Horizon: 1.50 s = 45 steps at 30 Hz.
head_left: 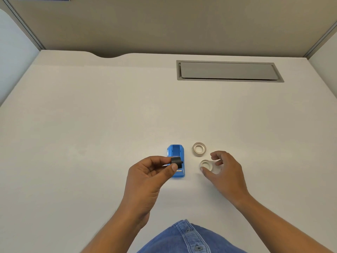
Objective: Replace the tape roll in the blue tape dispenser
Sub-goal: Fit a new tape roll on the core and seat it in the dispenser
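Blue plastic tape dispenser [176, 160] lies on the white table [91, 125], no readable label on it. Left hand [151, 172] pinches a small black spool core [176, 160] above it. Right hand [226, 168] curls loosely around one clear tape roll [206, 164]; another [199, 148] lies just beyond.

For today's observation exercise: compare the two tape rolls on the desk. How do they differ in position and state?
The far tape roll lies free with no hand near it; the near tape roll sits between the thumb and fingers of the right hand. The far one is fully visible; the near one is partly hidden by that hand. Both are pale rings lying flat, right of the blue tape dispenser.
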Tool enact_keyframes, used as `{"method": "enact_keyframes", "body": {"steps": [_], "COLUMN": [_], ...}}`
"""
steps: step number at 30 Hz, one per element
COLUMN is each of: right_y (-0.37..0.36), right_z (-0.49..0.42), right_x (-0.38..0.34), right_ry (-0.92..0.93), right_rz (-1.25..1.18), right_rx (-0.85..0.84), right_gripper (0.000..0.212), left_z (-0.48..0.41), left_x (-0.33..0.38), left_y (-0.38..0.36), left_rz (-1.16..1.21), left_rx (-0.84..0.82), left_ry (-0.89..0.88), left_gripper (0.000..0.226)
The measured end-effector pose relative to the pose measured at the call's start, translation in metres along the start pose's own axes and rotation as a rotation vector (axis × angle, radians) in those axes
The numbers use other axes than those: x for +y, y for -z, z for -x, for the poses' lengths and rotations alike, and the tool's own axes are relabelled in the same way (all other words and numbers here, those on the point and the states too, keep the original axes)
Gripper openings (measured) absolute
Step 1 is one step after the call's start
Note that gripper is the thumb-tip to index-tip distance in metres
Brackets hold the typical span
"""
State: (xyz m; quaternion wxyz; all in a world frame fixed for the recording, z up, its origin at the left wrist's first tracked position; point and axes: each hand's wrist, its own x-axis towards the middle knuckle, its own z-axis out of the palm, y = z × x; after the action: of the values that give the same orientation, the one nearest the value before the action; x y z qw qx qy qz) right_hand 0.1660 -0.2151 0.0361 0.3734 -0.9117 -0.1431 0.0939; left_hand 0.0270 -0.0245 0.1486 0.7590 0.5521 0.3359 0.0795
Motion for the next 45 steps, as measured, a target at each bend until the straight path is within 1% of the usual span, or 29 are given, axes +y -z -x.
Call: {"method": "enact_keyframes", "body": {"steps": [4, 7, 9, 11, 13, 15, 17, 22, 26, 30, 32, 35, 39, 43, 45], "right_y": [0.004, 0.004, 0.002, -0.002, -0.006, -0.009, -0.01, 0.001, 0.017, 0.032, 0.038, 0.044, 0.048, 0.05, 0.051], "right_z": [-0.013, -0.029, -0.04, -0.05, -0.058, -0.064, -0.067, -0.063, -0.044, -0.02, -0.01, 0.003, 0.016, 0.026, 0.029], "right_x": [-0.01, -0.018, -0.022, -0.027, -0.031, -0.033, -0.034, -0.049, -0.076, -0.102, -0.112, -0.123, -0.132, -0.136, -0.139], "right_ry": [0.022, 0.056, 0.075, 0.093, 0.079, 0.087, 0.108, 0.119, 0.193, 0.286, 0.315, 0.334, 0.301, 0.276, 0.27], "right_rz": [-0.019, 0.054, 0.128, 0.232, 0.299, 0.35, 0.37, 0.183, -0.018, -0.204, -0.276, -0.355, -0.479, -0.549, -0.588], "right_rx": [-0.003, -0.075, -0.129, -0.182, -0.241, -0.289, -0.299, -0.241, -0.229, -0.249, -0.259, -0.264, -0.272, -0.303, -0.316], "right_gripper": [0.039, 0.041, 0.045, 0.05, 0.054, 0.054, 0.05, 0.037, 0.025, 0.018, 0.019, 0.025, 0.028, 0.029, 0.026], "left_z": [-0.001, 0.0, 0.0, 0.001, 0.001, 0.001, 0.001, 0.002, 0.002, 0.001, 0.002, 0.004, 0.007, 0.01, 0.011], "left_x": [-0.001, -0.001, -0.001, 0.0, 0.001, 0.001, 0.002, 0.004, 0.008, 0.011, 0.014, 0.017, 0.019, 0.02, 0.02], "left_y": [0.001, 0.001, 0.001, 0.002, 0.002, 0.004, 0.006, 0.009, 0.01, 0.011, 0.011, 0.011, 0.011, 0.011, 0.01], "left_rz": [-0.001, -0.002, -0.011, -0.003, 0.004, 0.004, -0.001, -0.015, -0.023, -0.024, -0.019, -0.031, -0.038, -0.048, -0.055], "left_rx": [0.006, 0.002, -0.006, -0.005, -0.001, 0.003, 0.008, 0.016, 0.026, 0.032, 0.018, -0.016, -0.035, -0.056, -0.067], "left_ry": [0.015, 0.02, 0.017, 0.013, 0.01, 0.006, 0.006, -0.002, -0.011, -0.033, -0.052, -0.09, -0.129, -0.159, -0.171], "left_gripper": [0.023, 0.014, 0.013, 0.014, 0.021, 0.026, 0.027, 0.016, 0.026, 0.03, 0.028, 0.023, 0.023, 0.022, 0.022]}}
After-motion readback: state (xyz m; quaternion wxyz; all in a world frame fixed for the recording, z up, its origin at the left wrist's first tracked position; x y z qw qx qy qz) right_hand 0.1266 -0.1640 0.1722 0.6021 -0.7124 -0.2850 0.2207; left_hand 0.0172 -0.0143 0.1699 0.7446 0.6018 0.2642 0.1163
